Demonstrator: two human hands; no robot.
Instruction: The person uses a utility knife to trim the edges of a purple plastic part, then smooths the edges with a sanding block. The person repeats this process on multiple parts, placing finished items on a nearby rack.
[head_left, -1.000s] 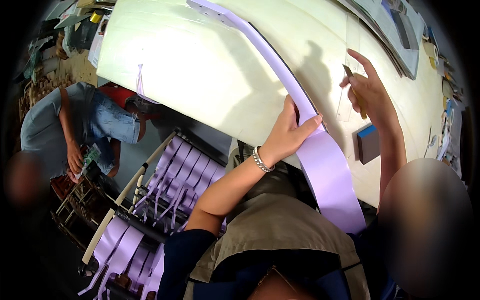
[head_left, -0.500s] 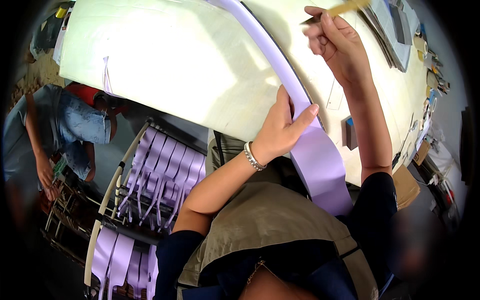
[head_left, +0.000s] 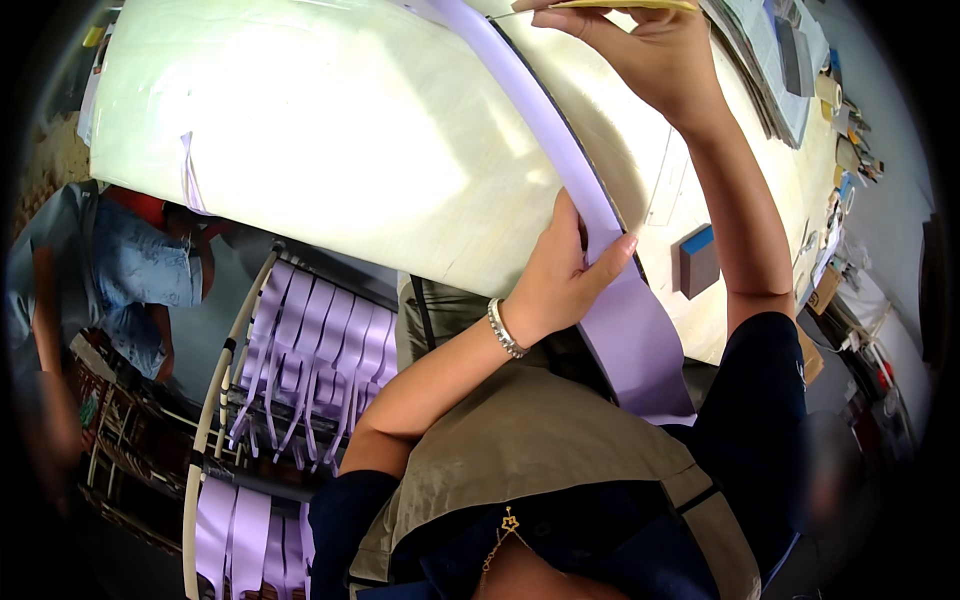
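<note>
A long lilac strip [head_left: 640,335], smooth like leather or plastic, runs from my lap over the table's edge and out at the top of the picture. My left hand [head_left: 560,275] is closed round it near the table's front edge, thumb on top. Along the strip's right side shows a thin dark edge. At the top right, my right hand [head_left: 665,60] grips a slim yellow tool [head_left: 630,4] with a thin metal tip. That tip lies close to the dark edge; whether it touches cannot be made out.
The pale table [head_left: 300,130] spreads in front. A grey block with a blue top [head_left: 700,262] and stacked papers [head_left: 770,70] lie right. Lower left, a rack [head_left: 225,360] bears several lilac strips [head_left: 320,320]. Another person [head_left: 140,250] is at the far left.
My right hand has moved up and left, bringing the tool's tip to the strip's dark edge. My left hand keeps its hold. The view has shifted slightly.
</note>
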